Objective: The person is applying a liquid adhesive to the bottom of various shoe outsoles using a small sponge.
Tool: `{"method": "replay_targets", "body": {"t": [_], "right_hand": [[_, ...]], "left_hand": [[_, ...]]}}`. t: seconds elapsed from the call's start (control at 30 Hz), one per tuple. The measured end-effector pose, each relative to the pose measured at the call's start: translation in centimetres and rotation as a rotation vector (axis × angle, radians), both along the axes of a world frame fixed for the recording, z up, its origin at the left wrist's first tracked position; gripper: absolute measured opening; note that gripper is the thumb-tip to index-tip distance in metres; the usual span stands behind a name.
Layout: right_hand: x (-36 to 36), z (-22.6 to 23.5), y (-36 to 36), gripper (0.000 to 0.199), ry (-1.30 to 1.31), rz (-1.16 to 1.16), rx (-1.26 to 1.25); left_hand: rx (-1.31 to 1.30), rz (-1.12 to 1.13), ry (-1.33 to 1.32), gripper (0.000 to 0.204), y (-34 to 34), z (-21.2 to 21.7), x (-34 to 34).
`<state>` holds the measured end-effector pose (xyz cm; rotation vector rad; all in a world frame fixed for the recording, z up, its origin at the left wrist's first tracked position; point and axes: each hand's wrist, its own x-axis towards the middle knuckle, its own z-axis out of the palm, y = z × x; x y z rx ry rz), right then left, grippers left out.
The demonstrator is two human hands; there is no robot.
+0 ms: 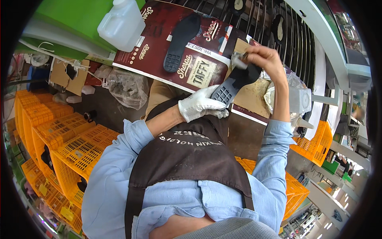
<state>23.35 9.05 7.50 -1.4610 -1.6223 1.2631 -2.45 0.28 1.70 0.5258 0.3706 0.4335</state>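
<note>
My left hand (201,104), in a white glove, grips the heel end of a black shoe sole (235,84) with a grid of hollows in its heel. My bare right hand (266,59) is over the sole's far end. Its fingers are pinched together at a small whitish thing (240,63), too blurred to name. A second black sole (182,42) lies with its grid heel toward me on a dark red printed board (155,59), left of the one in my hand.
A white plastic jug (121,26) stands at the board's far left. Beyond the board runs a rack of dark bars (254,20) carrying more soles (278,28). A clear plastic container (299,100) is at the right. Orange crates (79,149) are stacked on my left.
</note>
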Motion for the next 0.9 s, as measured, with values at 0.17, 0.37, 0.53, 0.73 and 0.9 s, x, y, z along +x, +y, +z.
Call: {"method": "replay_targets", "body": {"t": [0.17,0.37,0.53,0.73,0.9], "right_hand": [[-0.9,0.3,-0.8,0.023,-0.103,0.111,0.073],[-2.1,1.0,-1.6,0.021,-0.13,0.465,0.05],[-3.1,1.5,-2.1,0.025,-0.023,0.056,0.022],[-4.4,2.1,-2.4,0.02,-0.134,0.024,0.092],[-4.6,1.9,-3.3,0.025,-0.149,0.438,0.215]], "left_hand": [[-0.043,-0.007,-0.036,0.055,0.2,0.2,0.0],[0.016,0.033,-0.022,0.053,0.1,0.6,-0.1],[0.063,0.028,0.002,0.053,0.0,1.0,-0.2],[0.021,0.048,-0.004,0.047,-0.1,1.3,-0.1],[0.102,0.053,0.024,0.055,0.0,1.2,-0.5]]}}
